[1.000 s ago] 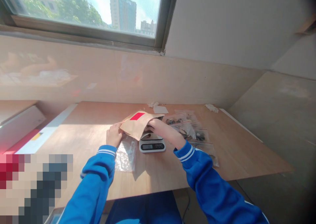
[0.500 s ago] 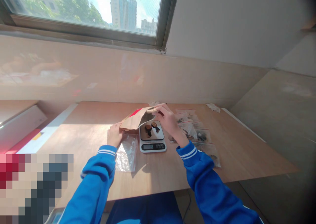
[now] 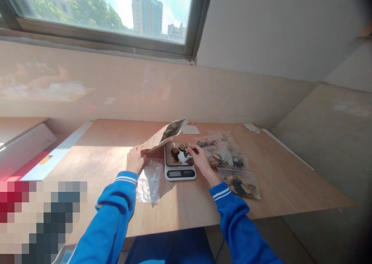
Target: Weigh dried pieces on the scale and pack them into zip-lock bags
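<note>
My left hand (image 3: 135, 159) grips the lower left corner of a brown kraft paper bag (image 3: 155, 141), which tilts with its mouth open toward the upper right. Some brownish contents show inside. My right hand (image 3: 200, 158) is at the right edge of a white digital kitchen scale (image 3: 180, 180), its fingertips pinched on a small dark dried piece low over the plate. Several brown-and-black dried pieces (image 3: 175, 154) lie on the plate. The display (image 3: 174, 174) is lit, but its digits are too small to read. A flat clear plastic bag (image 3: 149, 182) lies beside the scale, below my left hand.
Several clear zip bags filled with dark and tan pieces (image 3: 241, 184) lie to the right of the scale. Behind it are a white paper slip (image 3: 191, 130) and, farther right, a crumpled white scrap (image 3: 252, 128). The wooden table (image 3: 285, 175) meets a wall under a window.
My right hand came out of the paper bag with a piece and moved down to the scale plate. The bag's mouth swung up and away, uncovering the scale. My left hand kept its hold.
</note>
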Demonstrator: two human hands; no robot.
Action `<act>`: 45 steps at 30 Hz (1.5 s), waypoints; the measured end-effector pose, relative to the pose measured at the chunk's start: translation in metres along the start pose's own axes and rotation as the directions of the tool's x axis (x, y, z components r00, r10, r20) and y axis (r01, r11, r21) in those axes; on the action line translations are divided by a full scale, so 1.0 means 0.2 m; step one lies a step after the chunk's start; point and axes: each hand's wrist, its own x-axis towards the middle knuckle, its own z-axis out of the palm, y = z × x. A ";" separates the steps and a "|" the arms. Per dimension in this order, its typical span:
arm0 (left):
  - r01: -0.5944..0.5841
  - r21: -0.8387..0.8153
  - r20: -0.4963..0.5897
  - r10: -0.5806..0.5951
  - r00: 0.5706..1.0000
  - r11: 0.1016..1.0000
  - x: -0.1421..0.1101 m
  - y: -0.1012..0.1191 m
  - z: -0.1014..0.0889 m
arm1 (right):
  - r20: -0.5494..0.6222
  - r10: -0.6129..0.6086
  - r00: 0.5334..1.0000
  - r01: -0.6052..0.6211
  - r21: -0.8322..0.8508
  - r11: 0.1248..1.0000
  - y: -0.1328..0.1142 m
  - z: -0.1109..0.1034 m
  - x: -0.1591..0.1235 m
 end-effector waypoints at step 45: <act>0.010 -0.002 0.015 -0.010 1.000 1.000 0.00 0.01 0.00 | 0.099 -0.036 0.994 0.068 -0.339 0.939 0.09 -0.15 -0.10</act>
